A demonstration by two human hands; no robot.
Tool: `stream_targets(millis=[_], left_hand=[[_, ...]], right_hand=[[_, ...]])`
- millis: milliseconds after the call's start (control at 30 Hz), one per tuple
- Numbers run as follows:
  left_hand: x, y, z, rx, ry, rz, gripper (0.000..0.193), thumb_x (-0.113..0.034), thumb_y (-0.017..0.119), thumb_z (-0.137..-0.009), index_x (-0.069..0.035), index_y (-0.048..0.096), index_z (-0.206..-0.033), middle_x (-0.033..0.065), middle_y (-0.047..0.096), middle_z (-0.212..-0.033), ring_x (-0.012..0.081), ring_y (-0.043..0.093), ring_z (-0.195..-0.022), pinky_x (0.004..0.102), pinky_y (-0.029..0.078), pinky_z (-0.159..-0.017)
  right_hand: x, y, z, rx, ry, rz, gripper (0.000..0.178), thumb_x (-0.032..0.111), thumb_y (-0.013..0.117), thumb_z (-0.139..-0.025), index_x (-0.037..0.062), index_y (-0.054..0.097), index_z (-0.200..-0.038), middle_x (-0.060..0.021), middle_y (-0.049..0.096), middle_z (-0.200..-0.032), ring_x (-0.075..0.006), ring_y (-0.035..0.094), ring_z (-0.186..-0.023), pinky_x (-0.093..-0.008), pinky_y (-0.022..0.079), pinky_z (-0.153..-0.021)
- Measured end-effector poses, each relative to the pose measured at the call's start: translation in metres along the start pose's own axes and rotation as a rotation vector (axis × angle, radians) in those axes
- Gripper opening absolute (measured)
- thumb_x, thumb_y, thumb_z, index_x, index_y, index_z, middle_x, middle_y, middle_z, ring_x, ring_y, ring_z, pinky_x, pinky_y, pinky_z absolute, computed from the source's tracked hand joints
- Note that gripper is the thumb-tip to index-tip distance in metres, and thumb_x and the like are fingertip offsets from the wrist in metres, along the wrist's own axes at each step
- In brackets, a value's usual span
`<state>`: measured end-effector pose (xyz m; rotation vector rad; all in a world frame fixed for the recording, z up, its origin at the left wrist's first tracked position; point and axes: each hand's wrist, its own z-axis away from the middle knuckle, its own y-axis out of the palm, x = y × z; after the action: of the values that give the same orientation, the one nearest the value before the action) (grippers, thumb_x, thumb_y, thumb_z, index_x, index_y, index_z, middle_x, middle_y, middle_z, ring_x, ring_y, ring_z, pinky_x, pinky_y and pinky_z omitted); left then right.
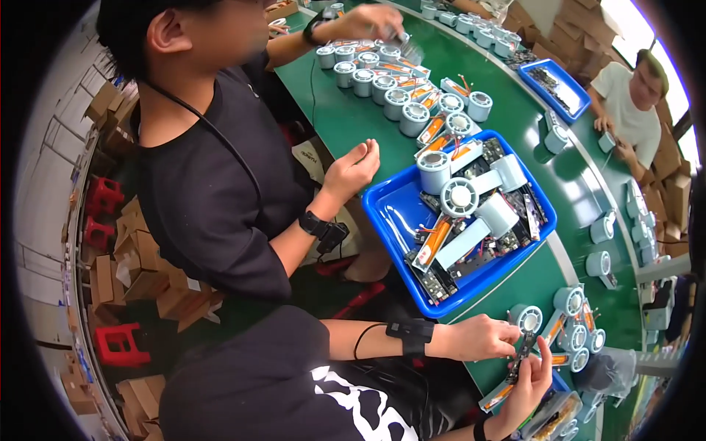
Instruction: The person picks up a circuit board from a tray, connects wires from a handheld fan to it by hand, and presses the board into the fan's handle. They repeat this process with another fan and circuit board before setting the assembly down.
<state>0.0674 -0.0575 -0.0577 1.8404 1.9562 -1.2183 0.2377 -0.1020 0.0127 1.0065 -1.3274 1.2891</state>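
Note:
A light blue-grey handheld fan (529, 319) with a round grille is between my hands, its handle uncovered. Along that handle lies a narrow black circuit board (521, 357), and an orange-and-white part shows at the lower end. My left hand (482, 338) has its fingers closed at the upper end of the handle, just below the fan head; exactly what the fingertips pinch is hidden. My right hand (531, 382) grips the handle and board from the near side, thumb and fingers on either side.
A blue tray (429, 309) with fans and circuit boards stands on the green table (540, 259), beyond my left hand. More opened fans (571, 332) lie to the right. A co-worker in black (213, 169) reaches over fan rows; another person (631, 110) sits across.

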Motion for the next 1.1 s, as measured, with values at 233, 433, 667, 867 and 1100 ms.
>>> stream_targets(millis=[233, 433, 667, 867, 1100], left_hand=[[0.018, 0.008, -0.002, -0.027, -0.168, 0.254, 0.012, -0.011, 0.070, -0.084, -0.007, 0.069, -0.094, 0.0076, 0.070, -0.089, 0.0248, 0.070, -0.079, 0.0350, 0.057, -0.067], [0.104, 0.053, -0.031, -0.099, -0.108, 0.109, 0.021, 0.000, 0.074, -0.078, -0.006, 0.074, -0.099, 0.0107, 0.073, -0.090, 0.0251, 0.071, -0.077, 0.0339, 0.058, -0.068], [0.123, 0.122, -0.046, -0.067, -0.331, 0.280, 0.013, -0.005, 0.076, -0.082, -0.004, 0.074, -0.095, 0.0116, 0.073, -0.086, 0.0242, 0.071, -0.073, 0.0329, 0.057, -0.063], [0.034, 0.089, -0.032, -0.103, -0.229, 0.399, 0.012, -0.010, 0.072, -0.086, -0.004, 0.071, -0.096, 0.0113, 0.071, -0.091, 0.0257, 0.070, -0.080, 0.0358, 0.056, -0.071], [0.022, 0.026, -0.026, -0.105, -0.189, 0.337, 0.012, -0.009, 0.071, -0.087, 0.000, 0.066, -0.092, 0.0101, 0.065, -0.088, 0.0293, 0.065, -0.083, 0.0383, 0.053, -0.071]], right_hand=[[-0.030, 0.011, 0.004, -0.257, 0.055, -0.073, 0.036, 0.003, 0.055, -0.096, -0.0012, 0.060, -0.131, 0.0016, 0.063, -0.090, -0.0038, 0.048, -0.067, -0.0180, 0.037, -0.061], [-0.111, 0.004, -0.081, -0.231, 0.035, -0.177, 0.042, -0.002, 0.072, -0.085, -0.0001, 0.062, -0.125, 0.0022, 0.059, -0.096, -0.0035, 0.051, -0.080, -0.0169, 0.041, -0.072], [-0.160, -0.042, -0.096, -0.306, 0.035, -0.114, 0.040, -0.001, 0.072, -0.089, 0.0004, 0.062, -0.127, -0.0012, 0.064, -0.103, -0.0068, 0.059, -0.091, -0.0225, 0.048, -0.081], [-0.083, -0.035, -0.009, -0.558, 0.123, 0.168, 0.038, 0.015, 0.055, -0.102, 0.0002, 0.058, -0.137, -0.0040, 0.069, -0.104, -0.0056, 0.053, -0.077, -0.0192, 0.040, -0.066], [-0.075, 0.011, -0.016, -0.329, -0.020, -0.391, 0.029, 0.014, 0.051, -0.105, 0.0020, 0.051, -0.131, -0.0004, 0.052, -0.085, -0.0044, 0.038, -0.061, -0.0206, 0.029, -0.053]])
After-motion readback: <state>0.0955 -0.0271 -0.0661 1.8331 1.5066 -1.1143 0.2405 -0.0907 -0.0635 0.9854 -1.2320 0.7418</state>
